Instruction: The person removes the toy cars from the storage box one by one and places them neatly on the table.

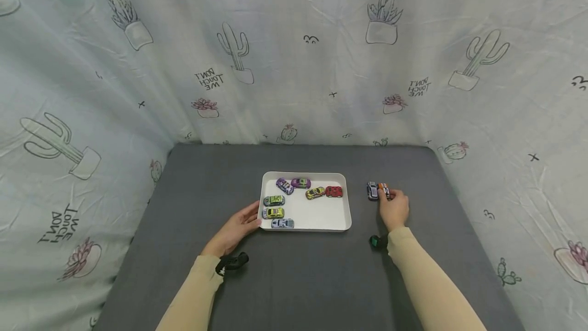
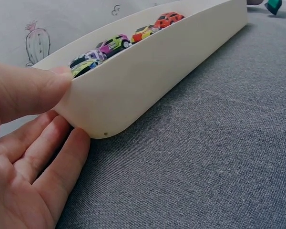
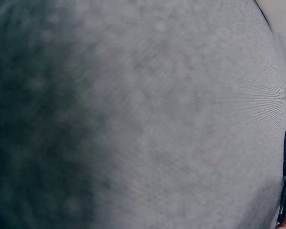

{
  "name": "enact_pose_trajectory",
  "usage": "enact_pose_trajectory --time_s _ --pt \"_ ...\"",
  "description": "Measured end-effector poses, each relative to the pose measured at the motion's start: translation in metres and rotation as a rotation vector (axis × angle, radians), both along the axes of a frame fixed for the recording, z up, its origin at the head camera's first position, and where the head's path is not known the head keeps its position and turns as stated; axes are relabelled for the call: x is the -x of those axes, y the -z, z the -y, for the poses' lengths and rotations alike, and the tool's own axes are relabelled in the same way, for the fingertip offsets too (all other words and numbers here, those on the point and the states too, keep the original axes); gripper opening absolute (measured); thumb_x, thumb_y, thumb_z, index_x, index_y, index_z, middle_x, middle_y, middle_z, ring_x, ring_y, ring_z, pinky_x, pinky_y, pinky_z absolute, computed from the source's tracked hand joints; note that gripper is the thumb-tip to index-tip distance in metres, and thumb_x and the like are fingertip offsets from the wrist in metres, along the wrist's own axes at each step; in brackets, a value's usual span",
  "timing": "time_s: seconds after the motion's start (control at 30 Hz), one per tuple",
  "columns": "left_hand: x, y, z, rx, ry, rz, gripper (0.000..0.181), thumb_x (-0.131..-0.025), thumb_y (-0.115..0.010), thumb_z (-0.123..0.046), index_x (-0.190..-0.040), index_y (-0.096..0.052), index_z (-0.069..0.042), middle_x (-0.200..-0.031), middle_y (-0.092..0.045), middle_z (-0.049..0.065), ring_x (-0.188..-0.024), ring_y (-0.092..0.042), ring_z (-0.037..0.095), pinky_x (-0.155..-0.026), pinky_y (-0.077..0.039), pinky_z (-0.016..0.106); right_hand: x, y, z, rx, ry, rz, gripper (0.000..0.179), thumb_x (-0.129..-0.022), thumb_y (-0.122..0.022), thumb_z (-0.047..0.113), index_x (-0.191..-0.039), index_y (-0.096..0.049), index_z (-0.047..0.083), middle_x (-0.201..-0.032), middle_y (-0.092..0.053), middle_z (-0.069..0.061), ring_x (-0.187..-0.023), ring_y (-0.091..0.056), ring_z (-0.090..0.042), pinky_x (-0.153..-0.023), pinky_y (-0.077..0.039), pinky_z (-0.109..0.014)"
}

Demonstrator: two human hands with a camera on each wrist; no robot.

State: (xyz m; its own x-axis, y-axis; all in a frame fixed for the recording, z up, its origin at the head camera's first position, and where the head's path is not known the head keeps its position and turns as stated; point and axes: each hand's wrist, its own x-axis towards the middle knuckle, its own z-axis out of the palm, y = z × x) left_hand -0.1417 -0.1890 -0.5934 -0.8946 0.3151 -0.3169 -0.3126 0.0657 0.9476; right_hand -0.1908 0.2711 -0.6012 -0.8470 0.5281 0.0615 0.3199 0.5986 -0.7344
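Note:
My left hand holds the near-left end of a white tray, thumb at the rim and fingers against the outer wall, as the left wrist view shows. Inside the tray lie several toy cars, among them a red one, a purple one and a pale blue one. Right of the tray, my right hand pinches an orange-and-white toy car, partly hidden by the fingers. Close at its left side stands a dark toy car with a pale roof.
Everything stands on a grey cloth-covered table. A pale curtain printed with cactus drawings hangs behind and at both sides. Each wrist wears a black strap with a camera; the right one sits close to the cloth.

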Motion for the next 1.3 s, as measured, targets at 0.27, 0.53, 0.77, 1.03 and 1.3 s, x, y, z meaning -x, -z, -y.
enact_pose_trajectory --time_s 0.27,0.53,0.77,1.03,1.3 --pt "0.0 0.0 0.001 0.006 -0.001 -0.004 0.063 -0.097 -0.059 -0.008 -0.152 -0.032 -0.02 -0.151 -0.038 0.007 -0.137 -0.036 0.025 -0.108 -0.036 0.043 -0.001 -0.007 -0.001 0.057 -0.021 0.018 0.051 -0.096 -0.058 0.038 -0.122 -0.055 -0.005 -0.107 -0.052 -0.02 -0.098 -0.047 -0.036 -0.086 -0.038 -0.049" --pt "-0.002 0.001 0.0 0.004 -0.005 -0.005 0.063 -0.096 -0.06 -0.009 -0.152 -0.033 -0.02 -0.151 -0.038 0.007 -0.137 -0.035 0.025 -0.108 -0.034 0.046 -0.002 -0.026 0.019 0.096 -0.145 -0.089 0.065 -0.094 -0.06 0.045 -0.136 -0.045 -0.002 -0.126 -0.042 -0.024 -0.11 -0.045 -0.037 -0.093 -0.04 -0.05" --pt "-0.001 -0.001 -0.001 0.013 -0.009 -0.002 0.063 -0.096 -0.06 -0.009 -0.152 -0.033 -0.022 -0.15 -0.039 0.004 -0.136 -0.037 0.023 -0.108 -0.035 0.045 0.002 -0.039 0.05 0.106 -0.47 -0.064 0.067 -0.09 -0.068 0.043 -0.14 -0.045 0.005 -0.133 -0.045 -0.017 -0.116 -0.046 -0.035 -0.095 -0.042 -0.051" --pt "-0.001 0.004 -0.001 0.003 -0.011 0.002 0.063 -0.096 -0.061 -0.008 -0.152 -0.034 -0.022 -0.15 -0.039 0.006 -0.136 -0.038 0.024 -0.106 -0.038 0.043 0.012 -0.033 0.073 -0.017 -0.672 0.078 0.068 -0.084 -0.075 0.043 -0.139 -0.052 0.012 -0.138 -0.051 -0.011 -0.123 -0.044 -0.032 -0.099 -0.04 -0.054" --pt "0.0 0.004 0.0 0.003 -0.004 -0.005 0.063 -0.096 -0.061 -0.01 -0.152 -0.034 -0.021 -0.15 -0.039 0.006 -0.136 -0.037 0.024 -0.107 -0.037 0.044 0.022 -0.028 0.081 -0.14 -0.707 0.106 0.063 -0.082 -0.077 0.039 -0.136 -0.057 0.013 -0.131 -0.058 -0.006 -0.115 -0.043 -0.027 -0.097 -0.038 -0.052"
